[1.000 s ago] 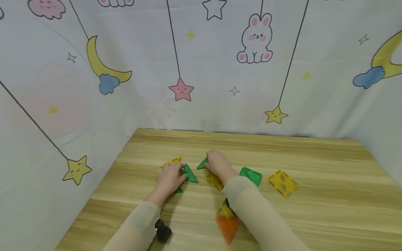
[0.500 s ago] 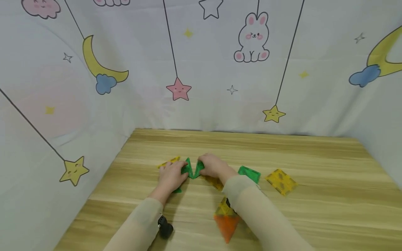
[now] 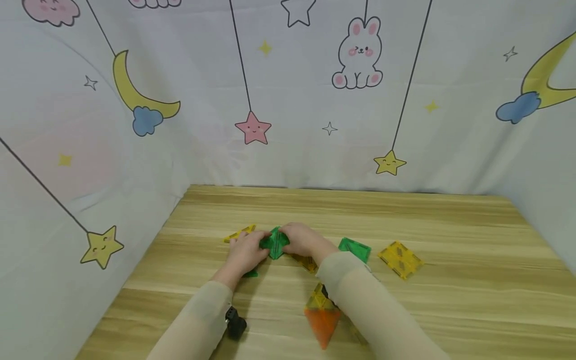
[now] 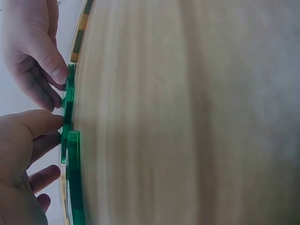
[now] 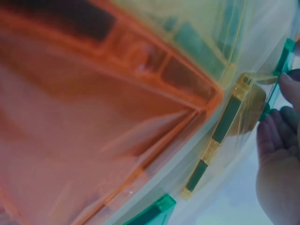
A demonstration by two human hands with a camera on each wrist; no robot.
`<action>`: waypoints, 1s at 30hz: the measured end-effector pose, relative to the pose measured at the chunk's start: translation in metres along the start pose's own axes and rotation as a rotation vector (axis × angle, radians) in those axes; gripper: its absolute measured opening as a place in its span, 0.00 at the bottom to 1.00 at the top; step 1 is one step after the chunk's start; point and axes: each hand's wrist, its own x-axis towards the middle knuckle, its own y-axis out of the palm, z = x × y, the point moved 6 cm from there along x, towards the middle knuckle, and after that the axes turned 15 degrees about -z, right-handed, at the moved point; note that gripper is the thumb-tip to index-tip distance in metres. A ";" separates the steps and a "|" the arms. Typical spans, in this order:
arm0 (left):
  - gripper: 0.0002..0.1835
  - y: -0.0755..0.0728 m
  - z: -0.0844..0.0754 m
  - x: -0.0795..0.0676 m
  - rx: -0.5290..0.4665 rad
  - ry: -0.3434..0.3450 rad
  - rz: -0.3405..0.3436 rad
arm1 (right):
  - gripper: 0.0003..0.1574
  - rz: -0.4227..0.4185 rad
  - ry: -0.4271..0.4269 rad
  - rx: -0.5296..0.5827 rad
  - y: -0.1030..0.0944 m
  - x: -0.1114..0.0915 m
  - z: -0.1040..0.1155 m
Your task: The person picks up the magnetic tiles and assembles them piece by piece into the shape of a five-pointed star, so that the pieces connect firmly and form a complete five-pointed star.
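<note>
Two green triangular magnetic tiles meet edge to edge between my hands, low over the wooden table. My left hand (image 3: pixel 245 252) pinches the left green triangle (image 3: pixel 269 243) between thumb and fingers. The right green triangle (image 3: pixel 282 242) is pinched by my right hand (image 3: pixel 303 240), whose fingers hide its outer corner. In the left wrist view both tiles show edge-on, the right hand (image 4: pixel 35 56) above the left hand (image 4: pixel 18 150). A yellow tile (image 3: pixel 306 262) lies partly under my right hand, and another green tile (image 3: pixel 251 273) is mostly covered by my left.
Behind my left hand lies a yellow tile (image 3: pixel 240 233). To the right are a green tile (image 3: pixel 355 249) and a yellow square tile (image 3: pixel 400 260). An orange triangle (image 3: pixel 323 324) touches a yellow one (image 3: pixel 320 299) by my right forearm. A printed curtain (image 3: pixel 297 160) borders the table.
My hands have brought the two green triangles together; a second ago they were apart. The right hand came left and slightly nearer. The other tiles stay put while the view shifts a little.
</note>
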 end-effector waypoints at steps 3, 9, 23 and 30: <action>0.22 0.000 -0.001 -0.001 -0.004 0.006 -0.011 | 0.32 0.003 0.002 0.000 0.000 0.000 0.000; 0.22 0.000 -0.001 -0.001 -0.011 0.019 -0.025 | 0.30 -0.025 -0.004 0.021 -0.002 -0.001 0.001; 0.23 -0.039 0.040 0.002 -0.088 -0.063 -0.117 | 0.30 -0.130 -0.010 0.211 0.002 -0.011 0.035; 0.21 -0.040 0.048 -0.001 -0.111 -0.099 -0.099 | 0.29 -0.052 -0.039 0.303 0.017 -0.019 0.059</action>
